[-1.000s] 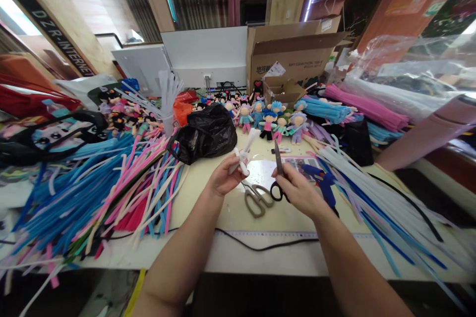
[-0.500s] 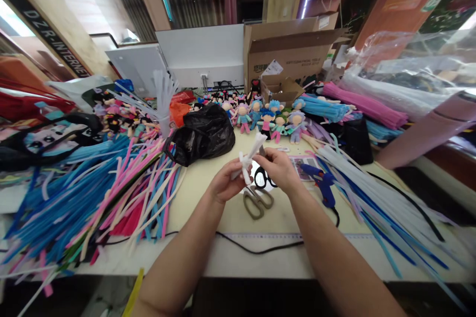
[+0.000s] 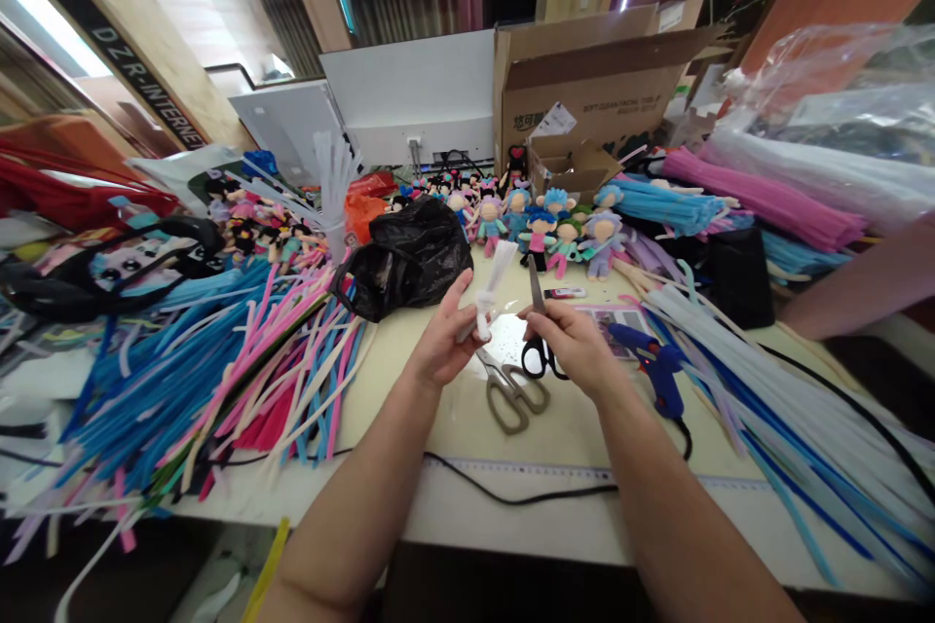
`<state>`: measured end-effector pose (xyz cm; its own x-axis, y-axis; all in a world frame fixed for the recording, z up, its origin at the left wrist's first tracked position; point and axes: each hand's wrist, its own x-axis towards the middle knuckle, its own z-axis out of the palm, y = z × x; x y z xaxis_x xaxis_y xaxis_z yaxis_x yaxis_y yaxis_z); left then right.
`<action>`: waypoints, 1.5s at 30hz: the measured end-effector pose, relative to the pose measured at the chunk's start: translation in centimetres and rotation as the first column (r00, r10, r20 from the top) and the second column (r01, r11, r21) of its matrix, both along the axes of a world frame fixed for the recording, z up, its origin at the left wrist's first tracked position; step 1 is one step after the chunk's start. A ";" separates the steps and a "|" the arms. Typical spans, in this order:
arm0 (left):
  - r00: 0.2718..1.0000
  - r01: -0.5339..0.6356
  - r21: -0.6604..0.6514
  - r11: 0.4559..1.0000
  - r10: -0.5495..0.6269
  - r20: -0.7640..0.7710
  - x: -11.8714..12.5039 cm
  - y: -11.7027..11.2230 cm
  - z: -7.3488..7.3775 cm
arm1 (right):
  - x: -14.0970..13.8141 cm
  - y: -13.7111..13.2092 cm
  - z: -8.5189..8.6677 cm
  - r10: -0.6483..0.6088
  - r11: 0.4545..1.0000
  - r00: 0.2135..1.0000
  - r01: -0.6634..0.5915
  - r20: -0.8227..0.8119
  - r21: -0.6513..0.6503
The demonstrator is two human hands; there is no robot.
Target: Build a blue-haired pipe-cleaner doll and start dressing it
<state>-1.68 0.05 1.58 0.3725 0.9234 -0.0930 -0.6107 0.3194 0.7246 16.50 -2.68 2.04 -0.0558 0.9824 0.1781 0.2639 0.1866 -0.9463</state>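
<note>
Between the thumb and fingers of my left hand (image 3: 447, 336) is a small bundle of white fuzzy stems (image 3: 484, 313), with pale strands (image 3: 501, 263) fanning out of its top. My right hand (image 3: 574, 339) grips a pair of black-handled scissors (image 3: 539, 357); the blade points up and away, apart from the bundle. Below the hands, grey-handled scissors (image 3: 515, 399) lie on the table, their tips by a white patch (image 3: 507, 339) with dark specks. A blue glue gun (image 3: 654, 365) rests right of my right hand.
Piles of coloured pipe cleaners (image 3: 175, 380) spread on the left, and white and blue ones (image 3: 774, 370) on the right. A black plastic bag (image 3: 416, 258), several small dolls (image 3: 541, 234) and a cardboard box (image 3: 606, 78) stand behind. A black cable (image 3: 511, 498) crosses the front.
My hands have moved apart: the right hand with the scissors has drawn away from the white bundle to the right. Left fingers have loosened somewhat. The view has shifted slightly.
</note>
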 end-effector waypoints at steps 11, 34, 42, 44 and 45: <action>0.998 -0.030 0.006 1.000 0.030 -0.052 -0.3 0.4 -0.1 | 0.5 -0.4 -0.7 0.092 0.995 0.996 -0.091 0.020 -0.032; 0.978 0.205 0.003 0.979 -0.205 0.039 -0.6 -0.1 0.4 | 0.3 -1.1 -0.5 0.230 0.968 0.947 -0.246 0.226 0.046; 0.989 0.148 0.011 0.989 -0.148 0.014 -0.6 0.2 0.2 | 0.3 -1.2 -0.3 0.251 0.963 0.947 -0.266 0.200 0.049; 0.995 0.103 -0.002 0.995 -0.103 -0.010 -0.7 0.3 0.1 | 0.3 -1.2 -0.3 0.261 0.961 0.949 -0.272 0.176 0.042; 0.997 0.077 -0.009 0.997 -0.078 -0.029 -0.7 0.3 0.0 | 0.2 -1.2 -0.3 0.266 0.961 0.950 -0.275 0.161 0.039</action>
